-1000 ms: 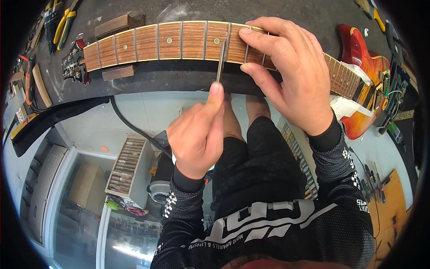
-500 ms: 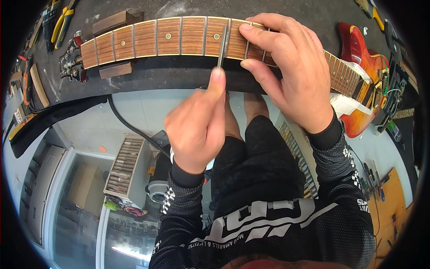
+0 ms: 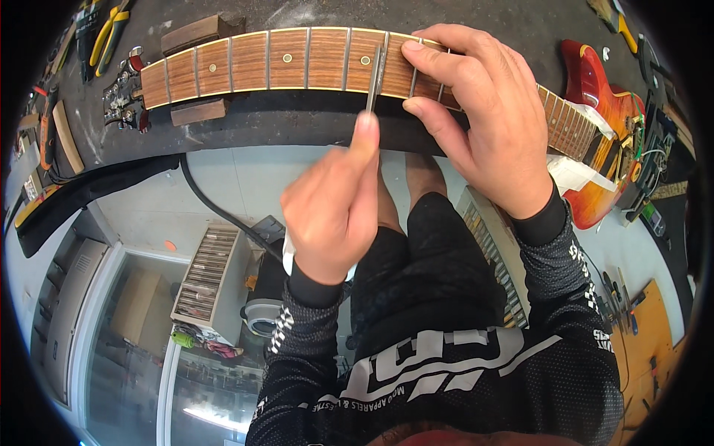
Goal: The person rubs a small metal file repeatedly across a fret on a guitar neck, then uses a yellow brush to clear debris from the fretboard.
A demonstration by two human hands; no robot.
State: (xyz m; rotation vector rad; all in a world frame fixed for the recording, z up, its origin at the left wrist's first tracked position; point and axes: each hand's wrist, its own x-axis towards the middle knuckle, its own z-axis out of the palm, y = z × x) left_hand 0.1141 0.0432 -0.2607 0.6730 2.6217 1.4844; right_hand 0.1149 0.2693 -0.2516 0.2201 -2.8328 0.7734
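Note:
A guitar neck (image 3: 253, 63) with a brown wooden fingerboard, metal frets and round dot inlays lies across the workbench. Its headstock with tuners (image 3: 125, 97) points left. In my left hand (image 3: 335, 201) is a slim metal file (image 3: 374, 85), pinched under the fingers and lying over the fingerboard beside a fret (image 3: 384, 59). My right hand (image 3: 487, 111) grips the neck just right of the file, thumb at the near edge and fingers across the top. The guitar's red and orange sunburst body (image 3: 587, 74) sits at the right, with white paper or tape around the pickup area.
Wooden blocks (image 3: 199, 111) lie by the headstock end. Yellow-handled pliers (image 3: 110, 37) are at the far left, and further tools (image 3: 654, 149) crowd the right. Below the bench edge stand a slotted rack (image 3: 204, 275) and a board with tools (image 3: 654, 349).
The neck and my left hand with the file appear slightly further right in view. The file's tip sits a little nearer to me along the fret. My right hand keeps its grip.

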